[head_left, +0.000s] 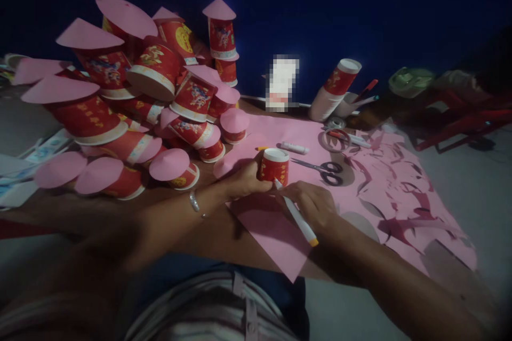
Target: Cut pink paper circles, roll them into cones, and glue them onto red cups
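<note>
A red paper cup point(274, 166) with gold print stands upside down, its pale base on top. My left hand point(248, 176) grips it from the left side. In my right hand point(314, 202) is a white marker point(298, 218) with a yellow-orange end, its tip touching or very close to the cup's lower front. Pink paper point(276, 229) lies under and in front of the cup. Dark-handled scissors point(320, 167) rest just right of the cup. Behind it are a white marker cap or short tube point(295, 147) and a small orange stick point(261, 148).
Red cups with pink paper cones point(168, 165) are piled at the left. A leaning cup stack point(336, 90) stands at the back right, near a tape roll point(336, 140). Pink paper scraps point(412, 197) cover the table's right side.
</note>
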{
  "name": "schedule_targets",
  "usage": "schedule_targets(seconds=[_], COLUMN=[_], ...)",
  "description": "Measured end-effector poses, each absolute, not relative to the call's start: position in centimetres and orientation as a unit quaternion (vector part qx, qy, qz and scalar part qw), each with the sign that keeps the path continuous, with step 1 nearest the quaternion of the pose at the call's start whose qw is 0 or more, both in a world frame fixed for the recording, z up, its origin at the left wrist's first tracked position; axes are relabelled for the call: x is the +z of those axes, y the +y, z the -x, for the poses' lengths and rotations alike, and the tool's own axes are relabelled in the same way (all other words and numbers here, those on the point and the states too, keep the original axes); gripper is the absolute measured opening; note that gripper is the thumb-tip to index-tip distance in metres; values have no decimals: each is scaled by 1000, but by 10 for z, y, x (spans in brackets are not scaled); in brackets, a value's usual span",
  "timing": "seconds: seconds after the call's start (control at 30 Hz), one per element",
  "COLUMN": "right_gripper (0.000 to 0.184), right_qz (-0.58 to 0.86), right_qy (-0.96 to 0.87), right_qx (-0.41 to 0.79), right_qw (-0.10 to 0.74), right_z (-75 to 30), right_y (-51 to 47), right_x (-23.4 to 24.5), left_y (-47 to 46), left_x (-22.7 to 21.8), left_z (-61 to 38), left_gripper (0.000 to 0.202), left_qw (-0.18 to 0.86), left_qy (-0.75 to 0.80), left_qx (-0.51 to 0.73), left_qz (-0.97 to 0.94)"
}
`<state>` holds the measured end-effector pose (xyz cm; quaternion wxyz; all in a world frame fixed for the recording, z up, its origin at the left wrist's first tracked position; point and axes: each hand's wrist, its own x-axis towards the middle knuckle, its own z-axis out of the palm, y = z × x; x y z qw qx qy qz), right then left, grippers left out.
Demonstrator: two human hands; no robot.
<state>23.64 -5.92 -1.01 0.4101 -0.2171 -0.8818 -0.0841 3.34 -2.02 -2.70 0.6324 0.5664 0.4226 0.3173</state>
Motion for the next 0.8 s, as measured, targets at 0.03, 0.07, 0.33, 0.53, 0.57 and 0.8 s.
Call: schedule_targets(seconds=[0.03, 0.07, 0.33, 0.53, 0.57, 0.8], right_gripper=[5, 5, 11, 9, 11, 18], right_qz=[217, 217, 224, 238, 242, 259], right_qy=[-882, -883, -875, -867, -866, -851], right_qx=[-86, -87, -84, -94, -93, -113], right_qw=[409, 408, 420, 428, 427, 443], right_z=[-237, -237, -240, -243, -243, -247], right_y=[-59, -59, -57, -57, -56, -53], right_x=[-9, -8, -13, -17, -18, -26], left_y=[-20, -20, -18, -16, -16, -15], left_x=[-27, -27, -35, -41, -40, -38], left_z=[-33, -33, -31, -29, -29, -29], left_gripper=[70, 70, 76, 72, 72, 72], left_qw=[635, 638, 720, 735, 735, 754], left_qy=[420, 416, 336, 326, 324, 288], left_qx=[320, 322, 357, 355, 358, 371], left_qz=[-565, -562, -491, -477, -476, -460])
